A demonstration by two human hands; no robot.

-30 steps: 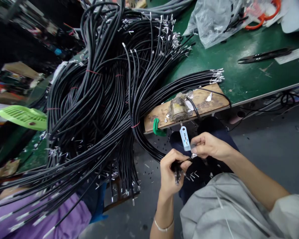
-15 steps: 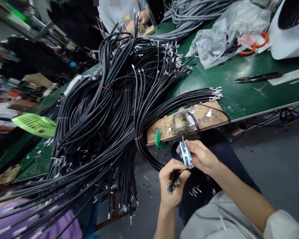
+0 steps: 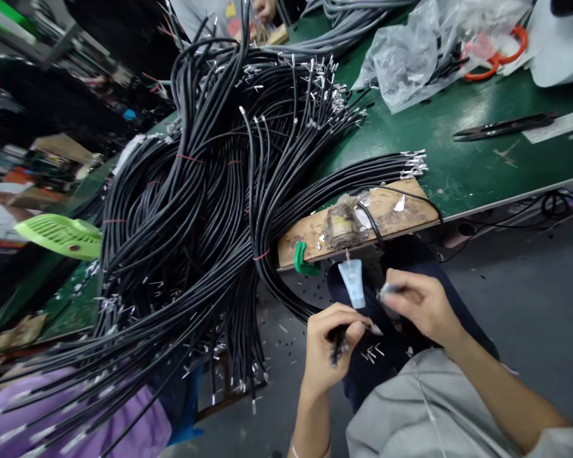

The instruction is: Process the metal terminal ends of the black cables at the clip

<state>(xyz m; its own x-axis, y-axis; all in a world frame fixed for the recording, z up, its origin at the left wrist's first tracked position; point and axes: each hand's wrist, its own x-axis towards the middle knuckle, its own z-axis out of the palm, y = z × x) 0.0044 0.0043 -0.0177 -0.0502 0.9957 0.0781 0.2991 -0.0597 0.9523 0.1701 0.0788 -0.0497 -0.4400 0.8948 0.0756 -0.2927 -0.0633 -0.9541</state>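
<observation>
My left hand [image 3: 327, 346] is closed round a short bundle of thin black wires [image 3: 337, 343] over my lap. My right hand [image 3: 417, 305] is just to its right, its fingers pinched on a small silvery piece, blurred by motion. A pale blue tool [image 3: 352, 283] hangs between the hands, below the wooden board [image 3: 401, 213] that juts from the table edge. On the board sits a lump wrapped in brown tape [image 3: 341, 222]. Small metal bits [image 3: 372, 352] lie on my dark trousers.
A large heap of black cables [image 3: 195, 210] with metal tips covers the green table [image 3: 458, 152] and spills over its edge. Black snips [image 3: 503, 124], a plastic bag [image 3: 410, 51], orange-handled scissors [image 3: 499, 54] and a green fan guard [image 3: 60, 234] lie about. Another person's hands [image 3: 262, 9] work at the far side.
My right hand has let go of the blue tool, which now hangs free, and moved right, pinching a small piece. The left hand keeps its wires.
</observation>
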